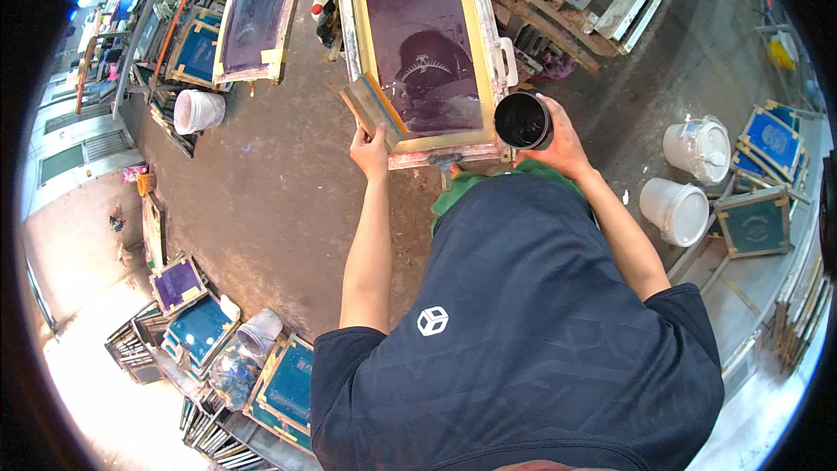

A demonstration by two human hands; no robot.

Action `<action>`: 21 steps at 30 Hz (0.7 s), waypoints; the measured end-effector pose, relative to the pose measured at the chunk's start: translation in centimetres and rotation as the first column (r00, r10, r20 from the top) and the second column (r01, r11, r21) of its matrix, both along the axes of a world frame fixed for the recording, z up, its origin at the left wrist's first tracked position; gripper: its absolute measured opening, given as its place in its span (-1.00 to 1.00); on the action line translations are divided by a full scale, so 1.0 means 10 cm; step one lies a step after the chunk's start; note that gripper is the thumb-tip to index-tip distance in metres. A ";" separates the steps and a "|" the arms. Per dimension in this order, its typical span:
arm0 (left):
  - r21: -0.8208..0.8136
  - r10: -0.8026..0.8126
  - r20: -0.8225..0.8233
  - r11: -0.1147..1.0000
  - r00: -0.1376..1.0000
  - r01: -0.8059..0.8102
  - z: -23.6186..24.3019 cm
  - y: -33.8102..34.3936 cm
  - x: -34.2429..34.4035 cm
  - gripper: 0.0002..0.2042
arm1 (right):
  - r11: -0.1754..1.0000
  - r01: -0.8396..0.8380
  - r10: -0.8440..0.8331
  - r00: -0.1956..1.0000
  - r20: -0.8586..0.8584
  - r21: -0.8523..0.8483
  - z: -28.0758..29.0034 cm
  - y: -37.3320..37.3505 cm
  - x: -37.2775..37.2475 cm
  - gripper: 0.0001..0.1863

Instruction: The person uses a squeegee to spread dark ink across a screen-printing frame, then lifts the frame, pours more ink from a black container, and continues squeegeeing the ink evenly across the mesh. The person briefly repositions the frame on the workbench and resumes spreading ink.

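In front of me lies a screen printing frame (436, 13) with dark purple mesh, yellow tape along its inner edges and a light arc-shaped design in the mesh. My left hand (370, 153) grips a wooden squeegee (373, 106), held at a tilt over the frame's near left corner. My right hand (562, 141) is wrapped round a black cup (523, 119), beside the near right corner. The cup's mouth faces up toward me and its inside looks dark; how full it is I cannot tell. A white handle (506, 62) sits on the frame's right side.
Another taped purple screen (257, 13) stands at the far left, near a white bucket (199, 111). Two lidded white buckets (676, 212) are on the right. Framed screens (757, 225) lean at the right and lower left (202, 329). Wooden planks (549, 13) lie at the back right.
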State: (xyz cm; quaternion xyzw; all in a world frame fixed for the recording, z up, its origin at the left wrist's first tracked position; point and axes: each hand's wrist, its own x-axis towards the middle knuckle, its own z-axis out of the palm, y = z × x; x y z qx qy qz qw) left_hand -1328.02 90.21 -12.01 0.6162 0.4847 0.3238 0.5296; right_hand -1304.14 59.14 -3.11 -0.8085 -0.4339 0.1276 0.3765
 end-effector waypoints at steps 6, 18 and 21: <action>-0.143 0.159 0.162 0.980 0.974 -0.136 -0.19 -0.21 -0.10 -0.71 | 0.999 0.027 -0.026 0.998 -0.062 0.018 0.09 0.11 -0.06 0.17; -0.128 -0.082 0.109 0.987 0.991 0.095 -0.17 -1.10 0.97 -0.70 | 0.965 0.135 -0.120 0.990 -0.078 0.225 0.60 0.34 0.14 0.15; -0.133 -0.097 0.164 0.984 0.982 0.120 -0.05 -1.19 1.16 -0.69 | 0.965 0.178 -0.166 0.983 -0.078 0.191 0.66 0.33 0.18 0.16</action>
